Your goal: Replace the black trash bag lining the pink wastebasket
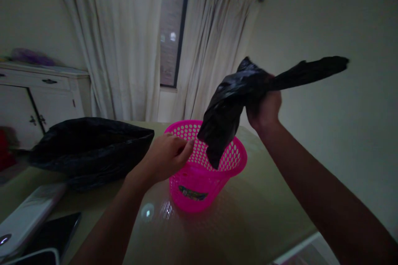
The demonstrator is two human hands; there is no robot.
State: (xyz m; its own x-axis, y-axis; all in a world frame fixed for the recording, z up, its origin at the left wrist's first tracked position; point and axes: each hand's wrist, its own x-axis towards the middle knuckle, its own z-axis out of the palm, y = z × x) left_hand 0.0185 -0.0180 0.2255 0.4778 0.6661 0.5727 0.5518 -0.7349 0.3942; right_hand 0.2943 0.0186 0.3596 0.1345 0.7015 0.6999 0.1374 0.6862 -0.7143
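A pink perforated plastic basket [200,190] stands upright on the table, with a small label on its front. My left hand [168,155] is closed at the left side of its rim, fingers curled over the edge and thumb pointing inward. Raised to the right above the basket, my right hand [266,109] grips a black plastic bag [231,95]. Part of that bag hangs down over the basket's opening, and a twisted end sticks out to the right. The fingers of my right hand are partly hidden by the plastic.
Another black plastic bag [93,149], its mouth gaping, lies on the table [255,215] at the left. A white box-like object [34,211] and a dark flat device [56,232] are at the near left. Behind are a white cabinet [56,103] and curtains [124,49].
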